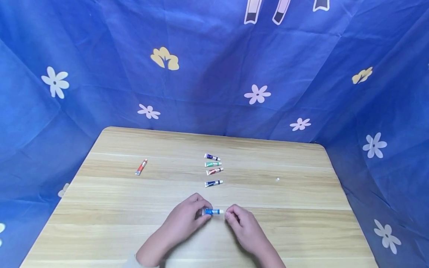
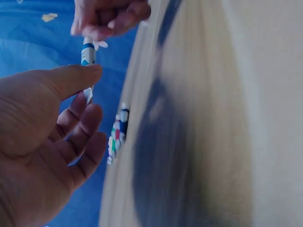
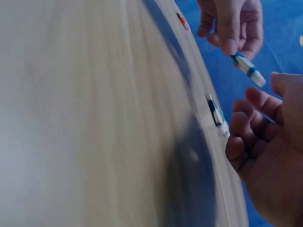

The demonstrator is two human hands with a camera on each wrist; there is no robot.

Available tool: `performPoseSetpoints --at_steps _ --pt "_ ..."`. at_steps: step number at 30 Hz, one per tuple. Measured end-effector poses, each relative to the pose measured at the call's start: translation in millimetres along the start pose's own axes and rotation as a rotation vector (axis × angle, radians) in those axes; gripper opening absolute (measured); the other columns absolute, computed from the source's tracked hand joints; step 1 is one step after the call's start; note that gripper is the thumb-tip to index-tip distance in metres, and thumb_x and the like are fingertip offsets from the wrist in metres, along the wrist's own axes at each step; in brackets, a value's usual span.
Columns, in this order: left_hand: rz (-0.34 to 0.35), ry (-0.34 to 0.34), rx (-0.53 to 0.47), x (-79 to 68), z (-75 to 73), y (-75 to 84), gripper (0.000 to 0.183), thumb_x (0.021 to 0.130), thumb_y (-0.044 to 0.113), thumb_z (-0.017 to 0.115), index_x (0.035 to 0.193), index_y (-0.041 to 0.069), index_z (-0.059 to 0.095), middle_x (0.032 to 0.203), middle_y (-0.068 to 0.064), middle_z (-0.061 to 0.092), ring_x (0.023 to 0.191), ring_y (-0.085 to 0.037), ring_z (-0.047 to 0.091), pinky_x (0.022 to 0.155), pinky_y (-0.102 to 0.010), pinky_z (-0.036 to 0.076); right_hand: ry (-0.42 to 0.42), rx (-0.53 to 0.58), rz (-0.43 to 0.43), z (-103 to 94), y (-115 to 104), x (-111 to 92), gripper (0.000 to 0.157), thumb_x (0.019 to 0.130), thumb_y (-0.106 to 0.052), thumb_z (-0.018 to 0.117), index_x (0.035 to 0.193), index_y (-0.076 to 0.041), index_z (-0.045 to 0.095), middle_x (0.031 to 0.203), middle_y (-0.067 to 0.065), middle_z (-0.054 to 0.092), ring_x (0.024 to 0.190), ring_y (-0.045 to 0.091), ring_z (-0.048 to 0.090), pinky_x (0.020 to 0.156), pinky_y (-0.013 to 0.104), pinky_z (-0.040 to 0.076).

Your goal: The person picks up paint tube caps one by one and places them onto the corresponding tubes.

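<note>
My left hand pinches a small blue paint tube between thumb and fingers, its white cap pointing right toward my other hand. In the left wrist view the thumb lies across the tube, and the tail shows below it. Close by the cap is my right hand, fingers bent and thumb apart from the forefinger in the right wrist view. No object shows between them. Beyond the hands, several paint tubes lie in a column: dark blue, red, green and violet-blue.
An orange-red paint tube lies apart on the left of the wooden table. To the right is a tiny white piece. Blue cloth with flowers hangs behind and at both sides.
</note>
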State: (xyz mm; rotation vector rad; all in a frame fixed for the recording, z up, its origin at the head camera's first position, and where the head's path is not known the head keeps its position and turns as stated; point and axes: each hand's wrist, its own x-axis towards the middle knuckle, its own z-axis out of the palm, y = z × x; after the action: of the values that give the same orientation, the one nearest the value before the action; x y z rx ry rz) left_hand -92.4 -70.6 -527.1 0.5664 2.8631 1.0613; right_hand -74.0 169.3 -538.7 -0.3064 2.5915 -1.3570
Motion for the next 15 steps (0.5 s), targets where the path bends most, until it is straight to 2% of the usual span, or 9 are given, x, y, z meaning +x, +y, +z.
performPoseSetpoints --at_steps 3,6,10,13,15 --pt "-0.021 -0.001 0.006 15.0 2.9 -10.1 0.018 0.088 0.023 0.090 0.102 0.025 0.079 0.096 0.015 0.064 0.077 0.003 0.050 0.071 -0.021 0.048 0.069 0.013 0.092 -12.4 10.2 5.6 0.016 0.111 -0.031 0.062 0.107 -0.018 0.070 0.087 -0.008 0.062 0.078 0.005 0.057 0.074 0.022 0.053" --pt "-0.022 -0.025 0.030 26.2 6.5 -19.0 0.017 0.088 0.022 0.090 0.101 0.023 0.078 0.093 0.013 0.064 0.075 0.000 0.049 0.070 -0.022 0.046 0.177 0.061 0.161 -28.8 22.6 12.5 0.005 0.108 -0.019 0.066 0.110 -0.015 0.069 0.091 -0.002 0.064 0.082 0.009 0.059 0.077 0.021 0.054" --pt "-0.010 -0.058 0.050 35.6 10.4 -25.3 0.016 0.089 0.023 0.089 0.100 0.022 0.077 0.091 0.011 0.064 0.075 -0.001 0.050 0.071 -0.024 0.047 0.343 0.086 0.214 -55.1 39.1 20.8 0.011 0.106 -0.007 0.066 0.116 -0.007 0.067 0.096 0.007 0.066 0.083 0.009 0.058 0.075 0.019 0.052" --pt "-0.016 -0.061 0.051 41.1 13.2 -26.9 0.015 0.090 0.023 0.089 0.099 0.021 0.078 0.093 0.010 0.067 0.079 -0.003 0.056 0.076 -0.029 0.052 0.455 0.035 0.250 -75.4 52.0 26.4 0.017 0.105 -0.006 0.064 0.123 -0.004 0.066 0.098 0.009 0.066 0.083 0.007 0.057 0.073 0.017 0.051" --pt "-0.027 -0.050 0.049 44.1 15.4 -27.8 0.014 0.090 0.023 0.088 0.100 0.020 0.079 0.095 0.009 0.069 0.084 -0.006 0.061 0.081 -0.033 0.056 0.491 -0.007 0.271 -87.9 62.0 30.4 0.022 0.105 -0.005 0.064 0.126 -0.004 0.064 0.098 0.009 0.066 0.083 0.007 0.057 0.072 0.016 0.050"
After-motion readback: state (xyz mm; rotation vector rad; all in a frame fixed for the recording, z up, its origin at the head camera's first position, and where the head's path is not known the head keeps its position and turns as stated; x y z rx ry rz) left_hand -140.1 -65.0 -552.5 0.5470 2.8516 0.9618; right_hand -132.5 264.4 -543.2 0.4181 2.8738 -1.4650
